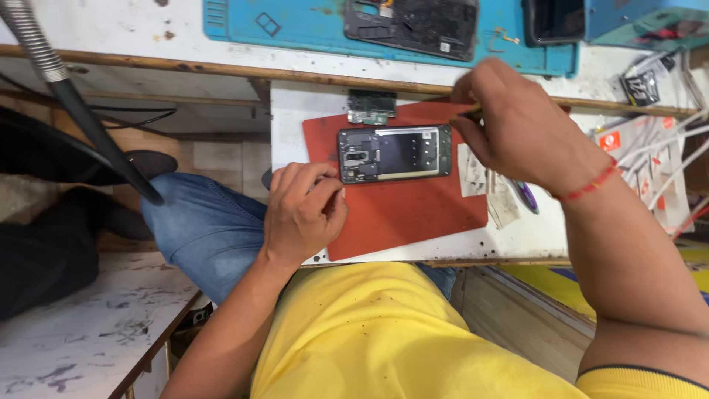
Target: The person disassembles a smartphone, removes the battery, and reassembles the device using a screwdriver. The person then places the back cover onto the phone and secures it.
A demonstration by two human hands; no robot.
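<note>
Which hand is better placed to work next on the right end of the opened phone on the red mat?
Probably the right hand: it holds a thin yellowish tool beside the right end of the opened dark phone on the red rectangular mat. The left hand steadies the phone's left end.

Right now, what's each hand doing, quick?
Left hand: curled, fingertips steadying the opened dark phone body on the red rubber mat.
Right hand: closed on a thin yellowish tool at the phone's edge.

The opened phone (394, 153) lies on a mat (399, 214) on the surface (288, 125) — a small circuit board (371, 106) just behind it, paper scraps (487, 188) to its right.
</note>
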